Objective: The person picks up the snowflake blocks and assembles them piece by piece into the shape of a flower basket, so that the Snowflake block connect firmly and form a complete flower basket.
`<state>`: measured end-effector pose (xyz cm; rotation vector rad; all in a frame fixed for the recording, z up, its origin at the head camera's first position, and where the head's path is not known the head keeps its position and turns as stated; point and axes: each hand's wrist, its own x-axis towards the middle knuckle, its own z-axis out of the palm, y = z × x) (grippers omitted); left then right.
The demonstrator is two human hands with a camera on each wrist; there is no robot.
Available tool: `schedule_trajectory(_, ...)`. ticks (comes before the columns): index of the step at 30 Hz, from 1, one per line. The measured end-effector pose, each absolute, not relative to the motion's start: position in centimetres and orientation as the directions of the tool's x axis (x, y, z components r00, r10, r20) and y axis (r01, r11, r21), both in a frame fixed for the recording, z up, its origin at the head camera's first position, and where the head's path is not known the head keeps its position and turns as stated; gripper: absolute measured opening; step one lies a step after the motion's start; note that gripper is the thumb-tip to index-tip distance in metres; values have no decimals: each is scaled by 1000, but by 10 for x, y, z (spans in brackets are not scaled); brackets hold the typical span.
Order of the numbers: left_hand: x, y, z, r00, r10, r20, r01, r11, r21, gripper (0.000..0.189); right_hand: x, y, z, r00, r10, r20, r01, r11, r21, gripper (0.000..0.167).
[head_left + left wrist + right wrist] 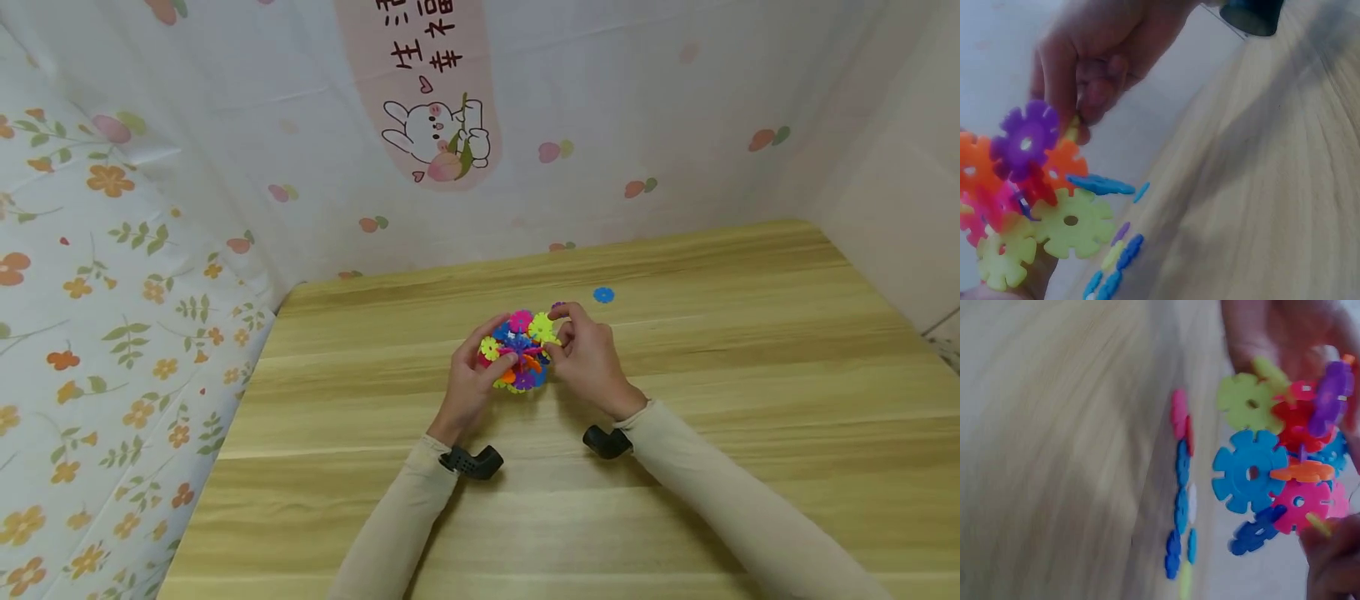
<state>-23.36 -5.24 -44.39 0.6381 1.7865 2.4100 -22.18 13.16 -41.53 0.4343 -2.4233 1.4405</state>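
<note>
In the head view, a ball-shaped cluster of notched plastic snowflake discs [522,379] is held up between the two hands over the table. My left hand [468,379] grips the cluster from its left side, with the thumb across the front. My right hand [592,360] is at the right side, its thumb and index finger on a yellow-green disc [542,327]. The left wrist view shows the right fingertips pinching a yellow piece [1073,130] at the cluster's edge. Purple [1025,140], orange, pink, red and blue [1249,464] discs stick out at different angles.
A wooden table [360,375] spans the view. A loose blue disc [603,295] lies beyond the right hand; several more loose discs, among them a pink one [1179,412], lie on the tabletop in the wrist views. Patterned cloth [300,150] hangs behind and at the left.
</note>
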Motion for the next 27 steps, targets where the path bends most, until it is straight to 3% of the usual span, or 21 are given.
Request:
schedule_trajectory(6,-234,-55,-432,-929,317,190,87,-312,946,44,-226,146,-415,-975,-135,174,-194,156,-969,23)
schedule_trajectory(11,-232,-62,-425,-934,295,201,111,-294,949,42,-229,152,-411,-969,-180,169,-201,180,-963,22)
schedule_trajectory(16,-236,-63,-432,-925,339,172,52,-335,941,43,-232,149,-408,-957,-236,168,-217,200,-955,23)
schedule_trajectory(22,-237,-64,-435,-933,317,173,41,-384,922,43,-234,149,-409,-966,-246,84,-117,124,-985,22)
schedule_trajectory(27,-239,-68,-434,-944,276,182,60,-399,915,41,-243,157,-417,-982,-185,33,-67,182,-981,19)
